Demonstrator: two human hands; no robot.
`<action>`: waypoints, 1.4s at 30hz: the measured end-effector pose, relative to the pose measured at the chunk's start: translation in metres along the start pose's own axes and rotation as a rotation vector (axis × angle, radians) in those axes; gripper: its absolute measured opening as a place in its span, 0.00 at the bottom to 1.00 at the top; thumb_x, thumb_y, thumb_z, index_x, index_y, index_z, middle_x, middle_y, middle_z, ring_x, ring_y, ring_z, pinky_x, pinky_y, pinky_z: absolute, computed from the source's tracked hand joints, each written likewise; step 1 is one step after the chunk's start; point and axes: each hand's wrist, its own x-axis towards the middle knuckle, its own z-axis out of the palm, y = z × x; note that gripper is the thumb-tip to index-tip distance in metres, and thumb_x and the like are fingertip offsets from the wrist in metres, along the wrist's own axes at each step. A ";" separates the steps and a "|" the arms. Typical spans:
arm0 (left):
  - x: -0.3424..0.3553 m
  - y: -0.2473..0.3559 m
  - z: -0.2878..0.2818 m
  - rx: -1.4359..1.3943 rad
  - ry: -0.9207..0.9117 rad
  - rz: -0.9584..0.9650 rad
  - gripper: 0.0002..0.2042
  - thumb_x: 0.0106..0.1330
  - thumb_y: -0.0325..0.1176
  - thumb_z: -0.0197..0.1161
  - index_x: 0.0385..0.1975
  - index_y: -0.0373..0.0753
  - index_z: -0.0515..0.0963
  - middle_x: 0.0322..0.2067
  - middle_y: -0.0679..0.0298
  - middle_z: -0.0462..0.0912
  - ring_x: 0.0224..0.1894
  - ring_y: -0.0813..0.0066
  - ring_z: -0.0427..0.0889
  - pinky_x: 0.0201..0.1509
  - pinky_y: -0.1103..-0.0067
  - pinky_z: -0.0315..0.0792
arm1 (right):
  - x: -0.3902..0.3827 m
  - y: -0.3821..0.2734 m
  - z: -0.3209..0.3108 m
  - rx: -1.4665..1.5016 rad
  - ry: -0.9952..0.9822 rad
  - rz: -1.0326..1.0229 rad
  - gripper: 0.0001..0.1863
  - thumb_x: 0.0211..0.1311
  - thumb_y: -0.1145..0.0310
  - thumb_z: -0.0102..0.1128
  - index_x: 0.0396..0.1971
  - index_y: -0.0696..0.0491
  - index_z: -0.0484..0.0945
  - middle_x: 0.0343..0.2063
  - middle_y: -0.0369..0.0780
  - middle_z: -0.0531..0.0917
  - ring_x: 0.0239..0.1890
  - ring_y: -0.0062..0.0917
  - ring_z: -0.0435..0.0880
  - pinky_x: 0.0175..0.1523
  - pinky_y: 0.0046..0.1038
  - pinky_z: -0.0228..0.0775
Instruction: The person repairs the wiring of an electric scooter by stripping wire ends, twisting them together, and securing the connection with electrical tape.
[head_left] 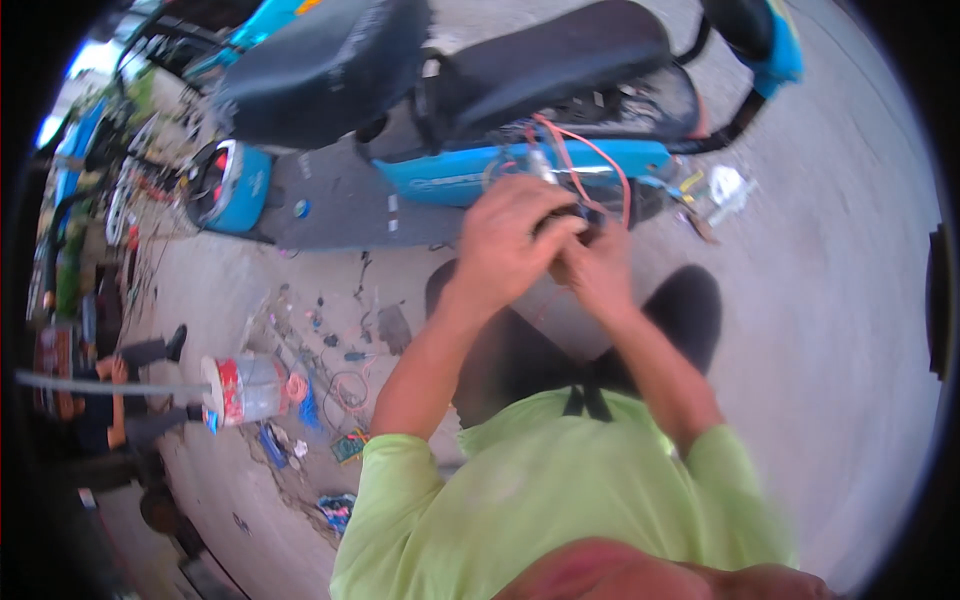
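A blue electric scooter [440, 180] with a long black seat [540, 60] stands in front of me. Red and orange wires [590, 165] hang out of its side panel. My left hand [510, 240] is closed around a small dark part [575, 215] at the ends of those wires. My right hand [595, 265] meets it from the right and grips the same part, its fingers mostly hidden behind the left hand. Both hands are raised just below the scooter's blue side panel, over my dark trousers [520, 350].
Tools, wire coils and small parts [330, 380] lie scattered on the concrete ground at left, beside a red-and-white can [240, 390]. Another person [110, 400] sits at the far left. Scraps and small parts [725, 190] lie right of the scooter. More bikes [100, 150] stand upper left.
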 end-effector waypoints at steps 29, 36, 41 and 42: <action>-0.010 -0.010 0.026 0.172 0.086 -0.038 0.08 0.57 0.26 0.69 0.36 0.40 0.86 0.37 0.58 0.80 0.41 0.57 0.81 0.44 0.65 0.78 | -0.022 0.033 -0.017 -0.032 -0.097 -0.408 0.23 0.74 0.73 0.57 0.64 0.62 0.68 0.58 0.49 0.80 0.59 0.31 0.81 0.65 0.34 0.72; -0.028 -0.020 0.021 0.068 0.067 -0.050 0.10 0.61 0.22 0.68 0.42 0.34 0.82 0.42 0.54 0.84 0.46 0.53 0.83 0.51 0.65 0.77 | -0.008 0.006 -0.013 0.063 -0.062 -0.039 0.21 0.73 0.71 0.61 0.60 0.63 0.71 0.48 0.43 0.84 0.46 0.22 0.84 0.51 0.24 0.77; -0.038 -0.020 0.026 0.117 0.125 -0.036 0.10 0.60 0.23 0.68 0.41 0.36 0.83 0.42 0.55 0.84 0.44 0.52 0.83 0.49 0.64 0.75 | -0.001 -0.004 -0.007 -0.018 -0.003 -0.009 0.21 0.68 0.72 0.67 0.53 0.65 0.70 0.40 0.45 0.85 0.36 0.21 0.85 0.39 0.23 0.80; -0.038 -0.022 0.027 0.123 0.127 -0.034 0.10 0.60 0.23 0.68 0.41 0.36 0.83 0.42 0.55 0.84 0.44 0.52 0.83 0.50 0.64 0.75 | 0.003 -0.004 -0.007 -0.022 -0.002 -0.007 0.21 0.68 0.72 0.67 0.53 0.65 0.70 0.40 0.45 0.85 0.36 0.21 0.85 0.39 0.23 0.80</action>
